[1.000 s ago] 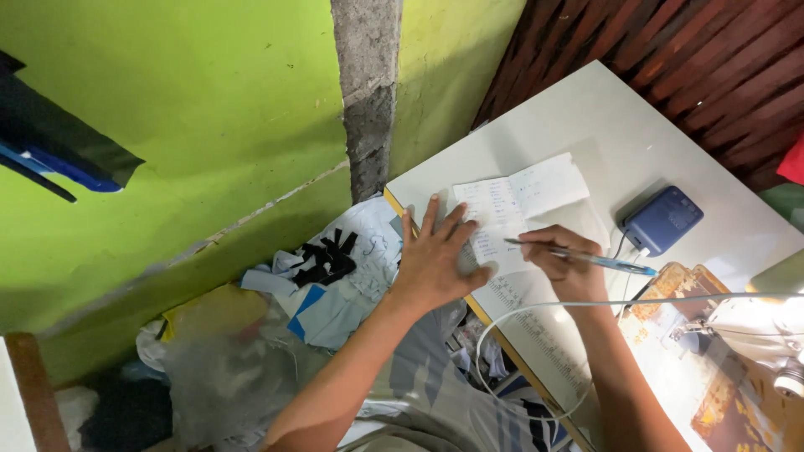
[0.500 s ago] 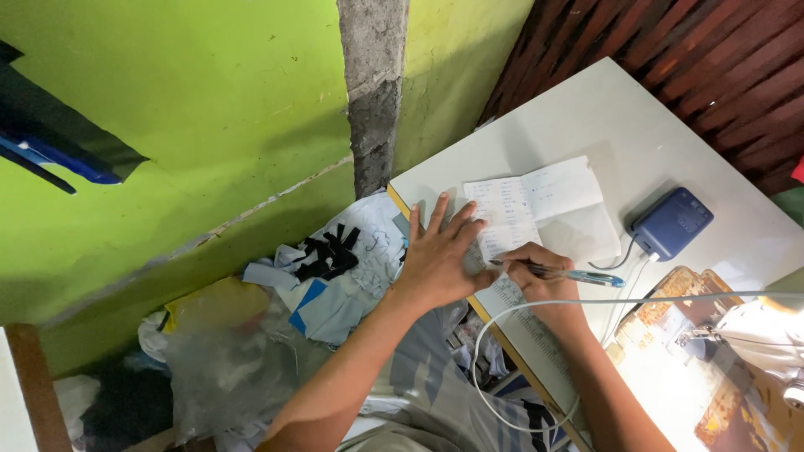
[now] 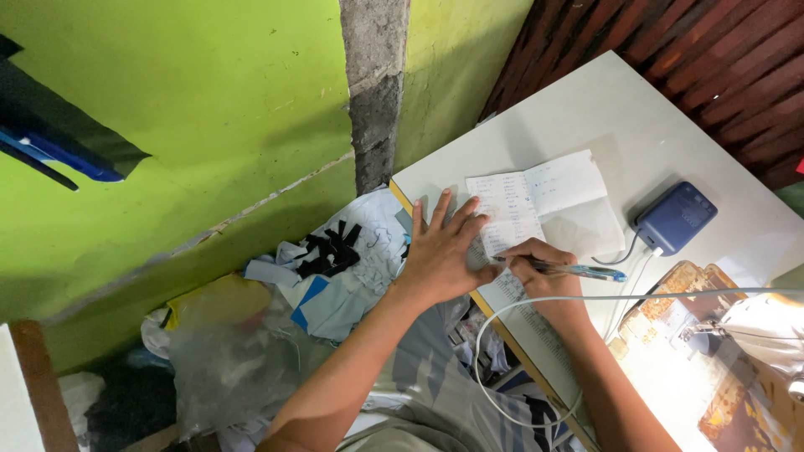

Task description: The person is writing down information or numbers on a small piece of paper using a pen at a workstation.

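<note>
An open small notebook point(image 3: 536, 197) with handwritten lines lies on the white table point(image 3: 636, 117). My left hand point(image 3: 442, 249) rests flat with fingers spread on the notebook's near-left corner at the table edge. My right hand point(image 3: 536, 269) grips a blue pen point(image 3: 578, 270), whose tip points left at the lower page. A second sheet of paper point(image 3: 519, 301) lies under my right wrist.
A dark blue box-shaped device point(image 3: 677, 218) with white cables point(image 3: 620, 289) sits right of the notebook. A white cord point(image 3: 536, 301) loops over my right forearm. A lit lamp point(image 3: 766, 326) shines at the lower right. Cloth scraps and plastic bags point(image 3: 276, 310) are piled below the green wall point(image 3: 184, 125).
My right hand with the pen has slid left and down the page toward my left hand. The left hand stays pressed on the notebook. The view has shifted slightly.
</note>
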